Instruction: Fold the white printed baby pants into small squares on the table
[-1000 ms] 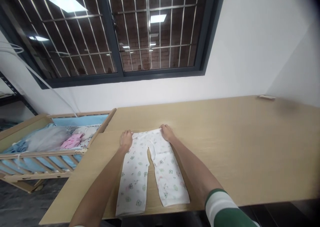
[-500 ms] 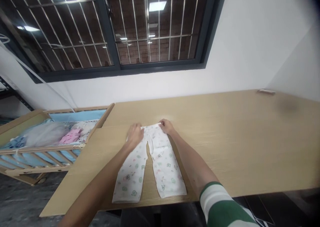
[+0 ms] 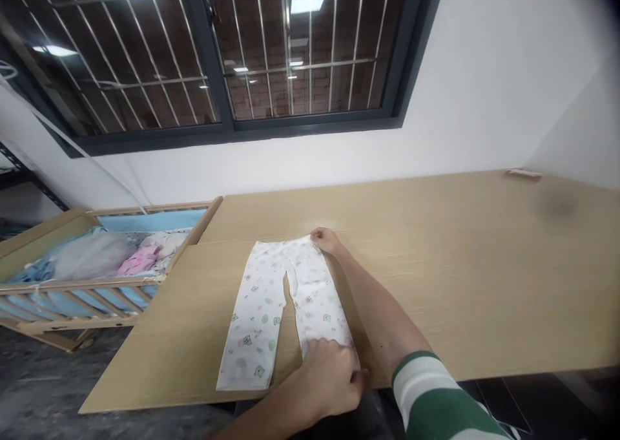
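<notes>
A pair of small white pants (image 3: pixel 261 311) with a green and pink animal print lies spread flat, waistband away from me and both legs pointing toward me. My right hand (image 3: pixel 325 241) pinches the right corner of the waistband. Down at the hem of the right leg, my left hand (image 3: pixel 332 375) is closed with curled fingers on the cloth, covering that leg's end. The left leg lies uncovered, its hem close to the table's front edge.
The pants rest on a wide light-wood table (image 3: pixel 436 265). To the left stands a wooden crib (image 3: pixel 121 291) with blue lining, holding a pink cloth (image 3: pixel 140 260) and other fabrics. A barred window (image 3: pixel 300 52) is in the wall behind. A small flat object (image 3: pixel 523 174) lies at the far right.
My left hand has left the left side of the waistband and moved down and right to the right leg's hem. My right hand stays at the waistband corner.
</notes>
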Demonstrator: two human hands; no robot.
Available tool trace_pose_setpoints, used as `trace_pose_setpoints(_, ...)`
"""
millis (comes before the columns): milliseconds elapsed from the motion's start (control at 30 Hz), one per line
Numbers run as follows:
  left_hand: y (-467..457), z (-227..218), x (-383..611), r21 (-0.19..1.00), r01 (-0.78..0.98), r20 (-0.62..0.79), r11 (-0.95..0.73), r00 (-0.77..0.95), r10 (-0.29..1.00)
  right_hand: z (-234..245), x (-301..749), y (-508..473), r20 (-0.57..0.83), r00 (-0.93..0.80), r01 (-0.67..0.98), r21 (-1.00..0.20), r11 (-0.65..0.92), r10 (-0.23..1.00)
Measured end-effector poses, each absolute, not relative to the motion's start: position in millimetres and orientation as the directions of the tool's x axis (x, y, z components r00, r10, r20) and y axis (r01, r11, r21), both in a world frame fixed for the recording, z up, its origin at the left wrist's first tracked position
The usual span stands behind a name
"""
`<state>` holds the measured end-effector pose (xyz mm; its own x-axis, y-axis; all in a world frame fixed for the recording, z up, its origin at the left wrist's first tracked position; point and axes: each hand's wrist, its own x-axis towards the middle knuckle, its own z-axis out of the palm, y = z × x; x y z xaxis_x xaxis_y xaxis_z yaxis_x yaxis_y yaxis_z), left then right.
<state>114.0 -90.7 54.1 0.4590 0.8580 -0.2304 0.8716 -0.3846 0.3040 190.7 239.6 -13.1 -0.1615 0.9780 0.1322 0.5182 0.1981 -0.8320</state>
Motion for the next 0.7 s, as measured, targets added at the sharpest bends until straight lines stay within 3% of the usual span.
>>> trace_pose_setpoints(233,-92,52,107,0.385,0.867,-0.179,-0.317,0.407,0.896,-6,192,232,0.123,-0.133,0.508,-0.844,0.174,0.984)
trace_pose_setpoints(567,-127,64,43,0.755,0.652,-0.031,-0.069,0.14,0.99,31,149,213,0.121,-0.023,0.54,-0.834,0.115,0.992)
trace_pose_setpoints(700,-147,64,2,0.759,0.651,-0.014,0.009,0.002,1.0,48,97,209,0.148,-0.06,0.56,-0.814,0.156,0.987)
